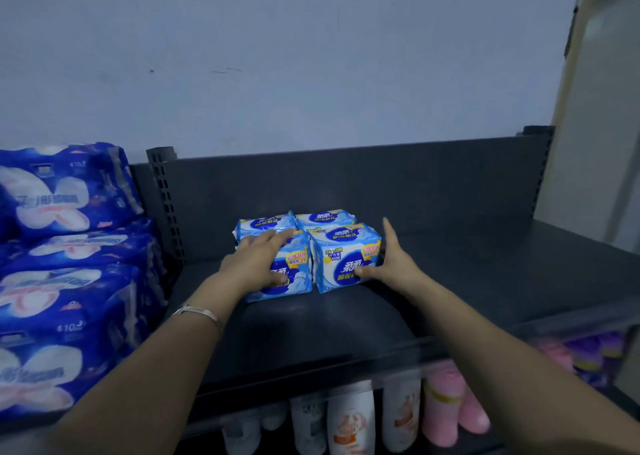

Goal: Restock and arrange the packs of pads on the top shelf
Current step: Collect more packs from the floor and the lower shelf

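4 light-blue plastic pad packs [341, 258]: spread left grip [258, 264] at 9 o'clock, spread right grip [388, 264] at 3 o'clock, likely squaring them.

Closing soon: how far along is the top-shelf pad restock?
Done: four light-blue plastic pad packs sit two-by-two on the dark metal shelf. In hand: left hand rests on the front-left pack, right hand presses the front-right pack's side. Left: filling the shelf space to their right.
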Available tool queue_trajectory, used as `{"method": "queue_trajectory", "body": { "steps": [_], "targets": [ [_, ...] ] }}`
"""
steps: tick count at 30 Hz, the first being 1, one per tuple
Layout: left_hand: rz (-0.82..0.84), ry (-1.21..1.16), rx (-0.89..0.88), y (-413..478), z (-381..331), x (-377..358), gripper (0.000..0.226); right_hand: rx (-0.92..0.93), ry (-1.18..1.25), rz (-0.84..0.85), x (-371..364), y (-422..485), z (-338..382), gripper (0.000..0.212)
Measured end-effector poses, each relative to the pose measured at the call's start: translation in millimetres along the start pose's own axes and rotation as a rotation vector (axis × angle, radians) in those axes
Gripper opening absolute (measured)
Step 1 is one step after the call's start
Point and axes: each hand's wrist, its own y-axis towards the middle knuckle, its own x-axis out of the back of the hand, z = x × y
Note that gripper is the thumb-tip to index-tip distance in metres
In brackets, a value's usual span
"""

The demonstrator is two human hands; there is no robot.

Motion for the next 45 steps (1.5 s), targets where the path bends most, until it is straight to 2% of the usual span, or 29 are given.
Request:
{"method": "queue_trajectory", "body": {
  "steps": [3,8,11,14,19,25,28,32,41,45],
  "targets": [
    [-0.106,0.002,0.065,-18.5,-11.1,6.7,0.09,0.033,-0.12,-0.04,3.5,-20.9,8.4,0.113],
    [-0.351,0.018,0.1,-63.6,-48.4,0.0,0.049,0.17,-0.336,-0.126,18.2,-79.0,8.2,0.07],
    [-0.439,-0.039,0.07,-97.0,-91.0,-10.8,0.035,0.243,-0.506,-0.129,34.8,-120.0,-3.6,0.053],
    [-0.469,-0.033,0.0,-133.8,-136.1,-27.0,0.03,0.308,-0.583,-0.124,53.3,-160.2,-19.3,0.046],
    [-0.514,-0.025,-0.041,-191.4,-182.5,-39.0,0.027,0.324,-0.555,-0.126,79.2,-211.1,-31.7,0.042],
    [-0.455,0.03,-0.019,-238.9,-212.6,-57.3,0.026,0.324,-0.531,-0.168,91.3,-263.9,-50.1,0.038],
    [-0.377,0.071,-0.005,-265.5,-214.8,-70.6,0.028,0.318,-0.525,-0.132,89.0,-286.2,-54.6,0.039],
    [-0.303,0.093,-0.013,-308.5,-205.9,-80.6,0.032,0.334,-0.553,-0.125,77.8,-321.8,-57.2,0.039],
    [-0.276,0.15,-0.053,-421.0,-162.1,-115.5,0.028,0.34,-0.672,-0.098,25.9,-433.4,-67.4,0.038],
    [-0.2,0.033,-0.034,-453.0,-158.1,-152.2,0.029,0.278,-0.709,-0.015,10.1,-474.2,-95.4,0.038]
  ]
}}
